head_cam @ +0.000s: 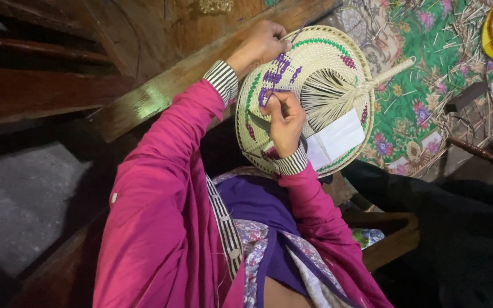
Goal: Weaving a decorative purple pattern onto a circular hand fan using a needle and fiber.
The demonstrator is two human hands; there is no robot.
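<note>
Weaving a round straw fan (pixel 326 68).
I'm gripping its rim with my left hand (pixel 259 45); my right hand (pixel 285 117) is pinching a purple strand (pixel 275 77).

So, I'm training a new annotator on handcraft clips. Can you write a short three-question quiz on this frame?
1. True or false: the left hand grips the rim of the woven fan.
2. The right hand pinches at stitching of which colour: A red, B purple, C green?
3. What white thing lies on the fan near the right wrist?

Key: 1 true. 2 B. 3 A white paper sheet.
</note>
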